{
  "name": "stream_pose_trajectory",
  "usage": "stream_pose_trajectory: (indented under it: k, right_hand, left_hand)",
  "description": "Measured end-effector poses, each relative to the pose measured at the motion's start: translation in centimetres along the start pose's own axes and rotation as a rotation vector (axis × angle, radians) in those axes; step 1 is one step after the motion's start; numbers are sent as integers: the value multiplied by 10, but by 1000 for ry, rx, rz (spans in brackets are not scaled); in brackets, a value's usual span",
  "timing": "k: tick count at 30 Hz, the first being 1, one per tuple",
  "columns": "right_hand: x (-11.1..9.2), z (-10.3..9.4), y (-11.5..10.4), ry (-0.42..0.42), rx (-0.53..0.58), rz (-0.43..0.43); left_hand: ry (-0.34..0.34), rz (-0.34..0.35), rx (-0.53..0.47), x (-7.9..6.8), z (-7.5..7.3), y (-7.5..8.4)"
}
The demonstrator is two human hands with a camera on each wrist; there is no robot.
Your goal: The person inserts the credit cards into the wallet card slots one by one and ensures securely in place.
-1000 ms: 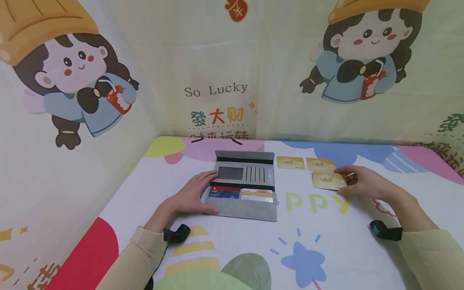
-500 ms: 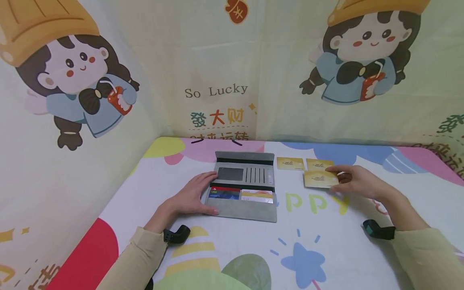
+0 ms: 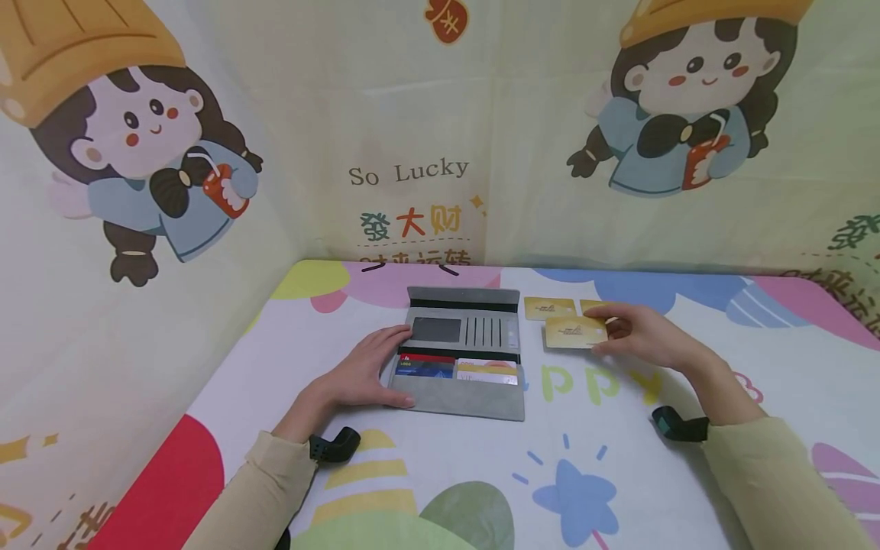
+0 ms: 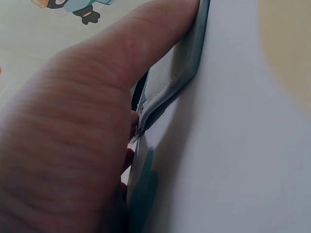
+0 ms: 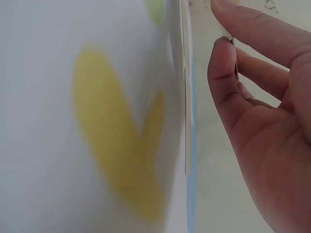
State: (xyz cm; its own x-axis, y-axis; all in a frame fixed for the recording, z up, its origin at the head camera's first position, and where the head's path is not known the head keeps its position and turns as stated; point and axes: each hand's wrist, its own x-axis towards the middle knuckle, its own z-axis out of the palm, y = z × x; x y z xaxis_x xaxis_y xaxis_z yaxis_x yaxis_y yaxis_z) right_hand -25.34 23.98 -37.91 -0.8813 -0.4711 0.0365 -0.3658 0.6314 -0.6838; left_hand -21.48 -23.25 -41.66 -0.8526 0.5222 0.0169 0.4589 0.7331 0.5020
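Observation:
A grey wallet (image 3: 455, 399) lies unfolded on the table, with a blue-and-red card (image 3: 426, 367) and a white-and-yellow card (image 3: 486, 371) in its lower pockets. My left hand (image 3: 356, 372) rests along its left side; in the left wrist view the straight thumb (image 4: 146, 36) lies on the wallet's edge (image 4: 187, 63). My right hand (image 3: 649, 336) pinches a gold card (image 3: 574, 333) by its right end, just right of the wallet and a little above the table. In the right wrist view only a sliver of that card shows between thumb and fingers.
Behind the held card lies a gold card (image 3: 550, 308). Another gold card (image 3: 589, 304) beside it is mostly hidden by my right hand. A printed cloth covers the table (image 3: 481, 451), and a patterned curtain (image 3: 529, 153) hangs along its back edge.
My right hand has carried the gold card leftward toward the wallet, and now covers more of the rear right gold card. The left hand and wallet have stayed put.

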Motion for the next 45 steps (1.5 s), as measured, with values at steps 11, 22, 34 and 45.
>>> stream_pose_trajectory:
  k: [11, 22, 34, 45]
  right_hand:
    - [24, 15, -20, -4, -86, 19]
    - [40, 26, -31, -47, -24, 10]
    - [51, 32, -37, -84, -32, 33]
    - [55, 34, -43, -89, -64, 30]
  left_hand:
    - [-3, -10, 3, -1, -1, 1]
    - [-5, -7, 4, 1, -1, 1]
    - [-8, -8, 8, 0, -2, 3]
    - [-6, -9, 12, -1, -1, 0]
